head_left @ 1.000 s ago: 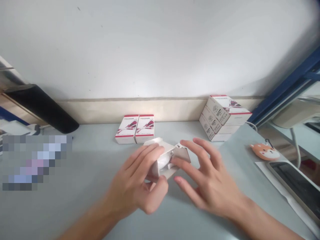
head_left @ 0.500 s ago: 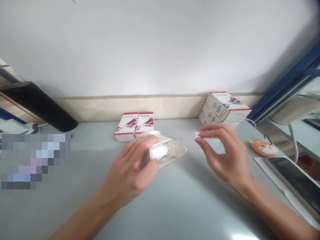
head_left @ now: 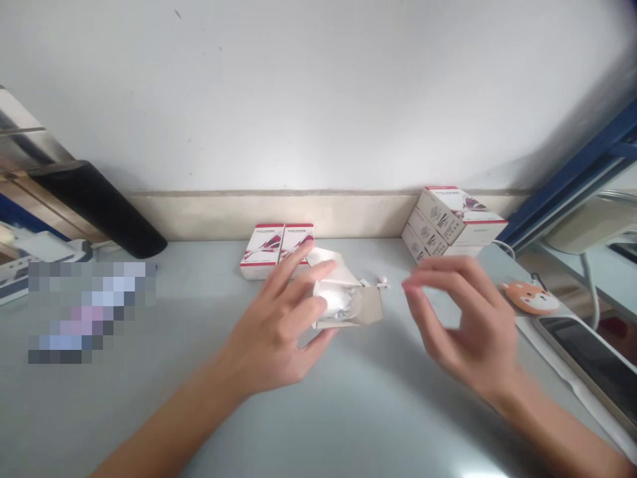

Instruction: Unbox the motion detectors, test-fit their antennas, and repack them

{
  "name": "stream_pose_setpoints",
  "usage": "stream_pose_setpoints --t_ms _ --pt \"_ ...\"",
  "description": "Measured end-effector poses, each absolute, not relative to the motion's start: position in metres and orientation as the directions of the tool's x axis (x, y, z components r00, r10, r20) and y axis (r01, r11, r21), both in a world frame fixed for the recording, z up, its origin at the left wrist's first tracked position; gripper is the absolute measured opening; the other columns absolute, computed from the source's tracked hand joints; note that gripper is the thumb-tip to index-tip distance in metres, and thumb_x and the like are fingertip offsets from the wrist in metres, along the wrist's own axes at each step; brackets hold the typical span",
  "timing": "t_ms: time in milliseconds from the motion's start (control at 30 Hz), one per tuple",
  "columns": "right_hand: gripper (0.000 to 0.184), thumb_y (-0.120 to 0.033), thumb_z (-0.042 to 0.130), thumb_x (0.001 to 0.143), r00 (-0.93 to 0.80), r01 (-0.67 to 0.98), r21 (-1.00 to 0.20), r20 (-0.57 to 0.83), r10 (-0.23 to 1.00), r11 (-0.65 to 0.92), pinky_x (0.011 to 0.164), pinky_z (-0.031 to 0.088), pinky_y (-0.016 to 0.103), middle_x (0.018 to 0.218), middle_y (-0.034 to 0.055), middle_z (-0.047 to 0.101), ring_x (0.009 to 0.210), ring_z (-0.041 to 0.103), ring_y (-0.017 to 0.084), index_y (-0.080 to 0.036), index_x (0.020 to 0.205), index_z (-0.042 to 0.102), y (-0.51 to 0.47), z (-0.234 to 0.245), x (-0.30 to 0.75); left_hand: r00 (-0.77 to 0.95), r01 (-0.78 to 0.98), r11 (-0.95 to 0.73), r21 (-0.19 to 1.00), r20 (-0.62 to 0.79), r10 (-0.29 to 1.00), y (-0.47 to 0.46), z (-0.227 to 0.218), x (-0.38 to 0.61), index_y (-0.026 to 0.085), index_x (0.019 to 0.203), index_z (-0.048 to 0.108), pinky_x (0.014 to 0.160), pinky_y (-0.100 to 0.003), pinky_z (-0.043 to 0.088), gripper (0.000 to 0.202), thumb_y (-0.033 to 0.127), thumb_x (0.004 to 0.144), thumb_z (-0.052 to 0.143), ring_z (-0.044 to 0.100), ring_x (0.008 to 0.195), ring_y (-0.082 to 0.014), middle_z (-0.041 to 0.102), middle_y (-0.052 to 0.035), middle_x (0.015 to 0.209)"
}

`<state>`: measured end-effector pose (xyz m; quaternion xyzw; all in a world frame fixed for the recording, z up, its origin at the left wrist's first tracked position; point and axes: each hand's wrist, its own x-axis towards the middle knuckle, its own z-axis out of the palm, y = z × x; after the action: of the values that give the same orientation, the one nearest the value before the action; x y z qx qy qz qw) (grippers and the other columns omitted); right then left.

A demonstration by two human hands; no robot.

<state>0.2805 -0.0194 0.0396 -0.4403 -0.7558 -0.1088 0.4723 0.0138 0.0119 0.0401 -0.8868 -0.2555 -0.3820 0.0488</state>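
On the pale desk [head_left: 149, 411], the open carton [head_left: 371, 309] now sits beneath the left hand [head_left: 276, 325], fingers spread; the right hand [head_left: 462, 318], no longer pinching, hovers half-curled, a small white piece [head_left: 381, 284] lying just beside the carton.

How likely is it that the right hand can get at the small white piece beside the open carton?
Likely yes: the right hand hovers just beside the small white piece, and nothing stands between them. The open carton and the left hand lie on the piece's far side.
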Motion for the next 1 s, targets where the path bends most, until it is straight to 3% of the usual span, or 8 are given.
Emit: stream_pose_setpoints --t_ms 67,167,267,400,533,767,867,1000 --pt "0.014 -0.018 0.070 0.093 -0.303 0.747 -0.094 0.833 0.463 0.658 0.078 0.052 0.039 0.104 0.0080 0.065 0.091 0.064 0.023 -0.025 0.104 0.069 -0.032 0.046 0.271 0.594 0.510 -0.860 0.025 0.713 0.373 0.009 0.038 0.017 0.023 0.089 0.043 0.110 -0.060 0.057 0.040 0.004 0.083 0.078 0.047 0.150 -0.0435 0.066 -0.0141 0.133" --pt "0.013 -0.022 0.072 0.094 -0.360 0.813 -0.039 0.750 0.555 0.581 0.086 0.051 0.045 0.115 0.0105 0.066 0.105 0.060 0.030 -0.026 0.107 0.072 -0.040 0.038 0.262 0.613 0.547 -0.824 -0.148 0.741 0.274 0.004 0.037 0.023 0.023 0.091 0.051 0.102 -0.057 0.062 0.041 -0.004 0.075 0.078 0.051 0.146 -0.0419 0.068 -0.0102 0.126" --pt "0.017 -0.025 0.067 0.099 -0.238 0.841 -0.217 0.675 0.698 0.496 0.094 0.052 0.049 0.127 0.0102 0.064 0.115 0.054 0.032 -0.029 0.115 0.073 -0.040 0.026 0.255 0.599 0.574 -0.784 -0.238 0.774 0.204 -0.003 0.035 0.032 0.025 0.096 0.057 0.094 -0.057 0.064 0.044 -0.004 0.072 0.080 0.061 0.135 -0.0390 0.070 -0.0097 0.122" --pt "0.023 -0.033 0.061 0.104 -0.092 0.657 -0.613 0.513 0.853 0.439 0.098 0.056 0.047 0.137 0.0087 0.060 0.127 0.054 0.028 -0.034 0.126 0.070 -0.040 0.020 0.249 0.525 0.592 -0.781 -0.198 0.830 0.187 -0.016 0.030 0.050 0.025 0.099 0.062 0.087 -0.051 0.065 0.035 0.005 0.078 0.081 0.071 0.118 -0.0331 0.074 -0.0119 0.112" --pt "0.011 -0.037 0.068 0.100 0.022 0.504 -0.777 0.450 0.893 0.379 0.104 0.053 0.051 0.122 0.0076 0.067 0.126 0.058 0.028 -0.030 0.099 0.077 -0.033 0.016 0.248 0.523 0.579 -0.798 -0.166 0.826 0.208 -0.025 0.029 0.063 0.026 0.106 0.064 0.090 -0.049 0.064 0.034 0.006 0.083 0.080 0.075 0.115 -0.0294 0.076 -0.0116 0.116" --pt "0.008 -0.027 0.069 0.097 0.035 0.591 -0.623 0.655 0.755 0.513 0.095 0.055 0.045 0.112 0.0075 0.069 0.107 0.066 0.025 -0.025 0.090 0.073 -0.014 0.030 0.268 0.546 0.527 -0.836 -0.150 0.814 0.198 -0.009 0.032 0.062 0.016 0.131 0.061 0.101 -0.045 0.066 0.052 0.005 0.084 0.081 0.072 0.124 -0.0310 0.074 -0.0200 0.130" --pt "0.006 -0.023 0.066 0.098 0.012 0.623 -0.538 0.732 0.681 0.568 0.088 0.057 0.041 0.106 0.0069 0.070 0.096 0.070 0.022 -0.025 0.093 0.069 -0.016 0.043 0.278 0.542 0.512 -0.846 -0.150 0.820 0.183 0.000 0.033 0.063 0.018 0.138 0.056 0.101 -0.046 0.066 0.060 0.006 0.084 0.082 0.069 0.129 -0.0319 0.069 -0.0203 0.140" --pt "0.004 -0.022 0.062 0.101 0.128 0.592 -0.542 0.794 0.594 0.597 0.088 0.060 0.043 0.115 0.0095 0.069 0.104 0.072 0.024 -0.024 0.098 0.063 -0.019 0.053 0.286 0.541 0.503 -0.841 -0.200 0.832 0.125 0.010 0.048 0.075 0.023 0.141 0.052 0.104 -0.043 0.064 0.066 0.010 0.084 0.084 0.068 0.131 -0.0299 0.067 -0.0182 0.146"
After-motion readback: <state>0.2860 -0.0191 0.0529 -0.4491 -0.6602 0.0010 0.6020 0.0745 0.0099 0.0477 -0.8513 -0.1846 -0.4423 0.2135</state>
